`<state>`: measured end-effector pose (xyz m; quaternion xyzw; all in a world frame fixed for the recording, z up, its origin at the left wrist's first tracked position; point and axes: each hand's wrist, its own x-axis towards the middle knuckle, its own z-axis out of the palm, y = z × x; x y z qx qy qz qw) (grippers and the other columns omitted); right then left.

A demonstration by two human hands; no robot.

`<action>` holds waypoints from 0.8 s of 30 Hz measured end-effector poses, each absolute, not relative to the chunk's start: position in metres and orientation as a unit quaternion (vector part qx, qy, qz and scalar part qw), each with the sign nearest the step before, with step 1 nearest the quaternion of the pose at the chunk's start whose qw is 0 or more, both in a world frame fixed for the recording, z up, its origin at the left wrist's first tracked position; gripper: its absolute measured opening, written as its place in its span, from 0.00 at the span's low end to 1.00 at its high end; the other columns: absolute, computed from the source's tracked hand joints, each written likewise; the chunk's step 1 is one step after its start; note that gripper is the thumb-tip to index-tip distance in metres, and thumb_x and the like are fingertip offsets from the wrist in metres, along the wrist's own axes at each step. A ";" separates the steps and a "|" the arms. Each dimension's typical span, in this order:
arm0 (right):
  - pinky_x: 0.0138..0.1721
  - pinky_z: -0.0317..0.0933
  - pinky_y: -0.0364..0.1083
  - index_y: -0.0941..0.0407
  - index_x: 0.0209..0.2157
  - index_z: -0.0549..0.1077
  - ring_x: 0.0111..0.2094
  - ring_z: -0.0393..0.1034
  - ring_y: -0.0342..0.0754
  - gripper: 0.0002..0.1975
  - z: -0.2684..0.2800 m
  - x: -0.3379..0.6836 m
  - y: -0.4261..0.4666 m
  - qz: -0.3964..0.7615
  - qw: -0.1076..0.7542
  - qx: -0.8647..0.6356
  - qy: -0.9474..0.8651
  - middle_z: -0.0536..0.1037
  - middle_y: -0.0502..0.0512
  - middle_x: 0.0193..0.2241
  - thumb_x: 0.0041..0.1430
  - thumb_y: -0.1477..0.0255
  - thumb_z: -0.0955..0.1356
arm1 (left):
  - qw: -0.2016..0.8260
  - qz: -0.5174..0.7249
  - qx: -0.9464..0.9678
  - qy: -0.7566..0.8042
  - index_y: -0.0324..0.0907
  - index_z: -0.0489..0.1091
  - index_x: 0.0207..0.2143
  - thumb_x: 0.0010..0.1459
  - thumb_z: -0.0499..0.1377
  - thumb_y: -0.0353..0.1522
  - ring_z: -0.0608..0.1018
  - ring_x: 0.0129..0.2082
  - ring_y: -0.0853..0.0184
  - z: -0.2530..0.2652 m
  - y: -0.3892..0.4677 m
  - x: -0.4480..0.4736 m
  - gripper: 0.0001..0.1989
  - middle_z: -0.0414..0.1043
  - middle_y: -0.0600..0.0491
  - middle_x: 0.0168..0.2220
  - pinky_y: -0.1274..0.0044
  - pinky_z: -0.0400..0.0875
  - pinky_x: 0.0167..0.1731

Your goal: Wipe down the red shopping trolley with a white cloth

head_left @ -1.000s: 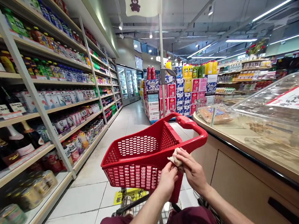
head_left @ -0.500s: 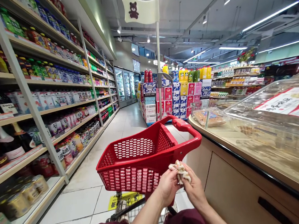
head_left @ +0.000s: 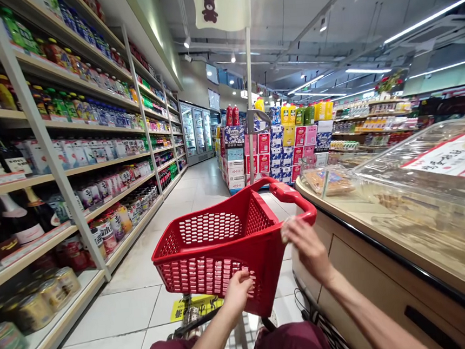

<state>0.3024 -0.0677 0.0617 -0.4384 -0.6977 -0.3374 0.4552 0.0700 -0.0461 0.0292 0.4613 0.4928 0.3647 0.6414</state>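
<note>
Before me stands a red shopping cart (head_left: 260, 259) with a perforated plastic basket. My right hand (head_left: 310, 246) presses a small whitish cloth (head_left: 288, 229) against the cart's side, just below the handle; its fingers cover most of the cloth. My left hand (head_left: 238, 292) is in front of the basket's near side, fingers loosely bent and apart, with nothing seen in it. Whether it touches the basket I cannot tell. From the cart rises a pole carrying a cream flag (head_left: 222, 8) with a brown bear.
Shelves of drinks (head_left: 105, 169) line the left side. On the right, a wooden counter (head_left: 371, 271) with clear covers stands close to the cart handle. Stacked drink cartons (head_left: 291, 150) are ahead. Tiled floor (head_left: 125, 303) runs between the shelves and cart.
My hands, together on the crumpled cloth before, have parted. The right one has moved up and right with the cloth to the cart below its handle; the left has let go and moved left.
</note>
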 end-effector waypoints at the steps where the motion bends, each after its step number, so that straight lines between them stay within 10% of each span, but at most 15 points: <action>1: 0.55 0.52 0.60 0.50 0.50 0.64 0.57 0.51 0.52 0.20 0.070 0.308 -0.065 -0.355 0.481 -0.457 -0.659 0.63 0.52 0.53 0.57 0.80 0.59 | 0.638 0.369 0.463 0.493 0.40 0.66 0.30 0.42 0.59 0.28 0.71 0.26 0.73 0.028 -0.044 0.069 0.09 0.69 0.54 0.28 0.80 0.61 0.27; 24: 0.56 0.51 0.56 0.52 0.47 0.67 0.57 0.50 0.49 0.16 0.034 0.253 -0.054 -0.314 0.383 -0.385 -0.779 0.67 0.54 0.50 0.59 0.77 0.59 | 0.555 0.404 0.535 0.493 0.37 0.67 0.29 0.42 0.54 0.23 0.73 0.35 0.67 -0.004 -0.021 0.036 0.09 0.72 0.51 0.31 0.77 0.65 0.38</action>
